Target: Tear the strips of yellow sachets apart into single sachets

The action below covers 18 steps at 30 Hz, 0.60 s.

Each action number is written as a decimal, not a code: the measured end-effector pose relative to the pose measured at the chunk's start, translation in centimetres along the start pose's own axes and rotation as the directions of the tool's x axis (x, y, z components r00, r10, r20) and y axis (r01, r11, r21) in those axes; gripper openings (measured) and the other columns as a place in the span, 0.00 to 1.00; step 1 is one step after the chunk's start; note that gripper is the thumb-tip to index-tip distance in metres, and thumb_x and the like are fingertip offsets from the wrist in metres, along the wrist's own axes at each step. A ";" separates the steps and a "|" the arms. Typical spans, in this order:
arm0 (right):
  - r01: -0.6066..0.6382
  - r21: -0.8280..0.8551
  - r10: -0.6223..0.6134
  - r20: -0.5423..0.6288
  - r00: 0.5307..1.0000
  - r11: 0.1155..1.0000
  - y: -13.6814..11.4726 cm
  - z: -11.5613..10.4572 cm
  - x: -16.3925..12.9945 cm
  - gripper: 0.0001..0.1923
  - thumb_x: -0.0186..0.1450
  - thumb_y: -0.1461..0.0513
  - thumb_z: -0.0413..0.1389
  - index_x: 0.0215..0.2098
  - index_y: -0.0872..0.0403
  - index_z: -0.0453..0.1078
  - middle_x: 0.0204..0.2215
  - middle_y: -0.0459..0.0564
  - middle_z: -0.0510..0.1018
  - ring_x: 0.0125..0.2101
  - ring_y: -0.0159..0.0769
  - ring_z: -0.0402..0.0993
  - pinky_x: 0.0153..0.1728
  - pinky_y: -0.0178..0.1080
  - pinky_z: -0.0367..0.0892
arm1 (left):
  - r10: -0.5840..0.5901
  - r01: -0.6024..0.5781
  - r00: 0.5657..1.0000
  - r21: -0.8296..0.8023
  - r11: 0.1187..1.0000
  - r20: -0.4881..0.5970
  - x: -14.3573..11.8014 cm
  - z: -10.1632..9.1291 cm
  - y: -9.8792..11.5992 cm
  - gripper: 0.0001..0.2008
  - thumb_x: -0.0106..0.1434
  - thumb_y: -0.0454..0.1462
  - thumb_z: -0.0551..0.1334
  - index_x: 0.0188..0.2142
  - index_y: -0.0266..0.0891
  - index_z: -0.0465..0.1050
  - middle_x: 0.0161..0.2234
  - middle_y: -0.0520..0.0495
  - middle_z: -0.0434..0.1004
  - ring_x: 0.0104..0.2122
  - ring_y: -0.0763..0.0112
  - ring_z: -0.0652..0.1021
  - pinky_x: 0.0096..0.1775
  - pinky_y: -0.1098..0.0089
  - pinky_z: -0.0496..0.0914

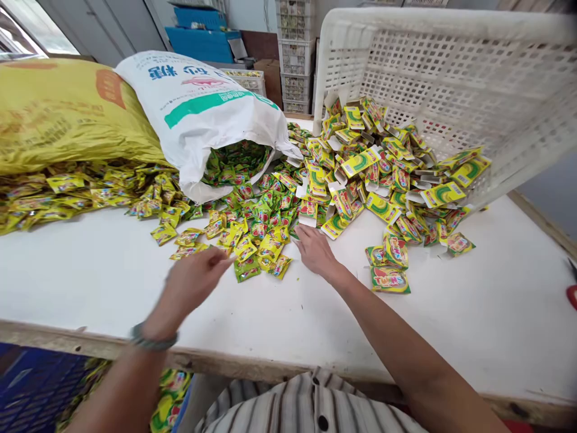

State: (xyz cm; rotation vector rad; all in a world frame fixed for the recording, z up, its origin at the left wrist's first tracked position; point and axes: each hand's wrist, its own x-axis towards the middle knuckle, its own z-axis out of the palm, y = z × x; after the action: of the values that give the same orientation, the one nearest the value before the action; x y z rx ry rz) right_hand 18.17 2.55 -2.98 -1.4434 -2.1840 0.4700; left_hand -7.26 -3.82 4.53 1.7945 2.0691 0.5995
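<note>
A striped shirt (311,409) fills the bottom edge. The left hand (193,279), blurred, hovers loosely open over the white surface (90,270) beside the sachets (256,240). The right hand (315,249) lies open, fingertips touching the pile spilling from the white sack (202,114).

Daylight comes in from a window (27,30) at the far left, bright and washed out. Beside it stands a run of pale grey cabinet doors (108,24). Against the back wall a blue crate (202,36) sits high up, with a brown cardboard box (273,75) near it. White lattice crates are stacked in a column (295,54) further along the same wall. The white desk (496,300) has a worn wooden edge (270,367) along its near side.
</note>
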 end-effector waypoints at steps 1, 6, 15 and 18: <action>0.008 -0.072 -0.005 0.040 0.999 0.997 0.1 0.2 0.3 0.20 0.68 0.63 0.50 0.57 0.54 0.66 0.60 0.58 0.66 0.59 0.50 0.60 0.55 0.54 0.59 | 0.033 -0.034 0.999 0.096 0.995 0.016 0.8 1.6 1.6 0.16 0.56 0.51 0.59 0.24 0.42 0.72 0.22 0.48 0.74 0.24 0.62 0.72 0.27 0.69 0.58; 0.129 -0.156 -0.119 0.072 0.990 0.979 1.0 0.1 -2.3 0.12 0.69 0.63 0.49 0.45 0.53 0.74 0.54 0.56 0.73 0.56 0.48 0.62 0.52 0.51 0.61 | 0.141 -0.136 0.990 0.337 0.932 0.010 2.9 8.1 5.0 0.15 0.58 0.45 0.62 0.38 0.35 0.73 0.37 0.35 0.74 0.40 0.50 0.74 0.38 0.62 0.66; -0.189 0.044 0.192 -0.109 0.975 0.981 2.3 -1.0 -6.9 0.16 0.61 0.61 0.60 0.48 0.52 0.71 0.46 0.56 0.72 0.46 0.45 0.67 0.45 0.46 0.66 | 0.104 -0.133 0.989 0.334 0.933 0.105 0.9 9.7 6.1 0.16 0.59 0.40 0.63 0.45 0.34 0.69 0.43 0.32 0.71 0.46 0.46 0.70 0.44 0.55 0.65; -0.268 0.006 0.267 -0.081 0.960 0.963 2.4 -1.2 -6.8 0.14 0.56 0.59 0.64 0.40 0.52 0.73 0.48 0.56 0.71 0.49 0.50 0.64 0.45 0.49 0.64 | 0.019 -0.043 0.998 0.425 0.904 0.060 0.7 9.7 6.3 0.19 0.58 0.44 0.63 0.43 0.31 0.70 0.45 0.27 0.69 0.48 0.41 0.69 0.42 0.53 0.66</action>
State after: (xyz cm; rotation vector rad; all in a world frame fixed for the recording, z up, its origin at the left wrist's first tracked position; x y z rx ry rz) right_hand 22.93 -2.79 -4.65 -1.7398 -1.9362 0.4885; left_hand 2.89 -1.50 -0.45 2.0473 2.2665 0.0983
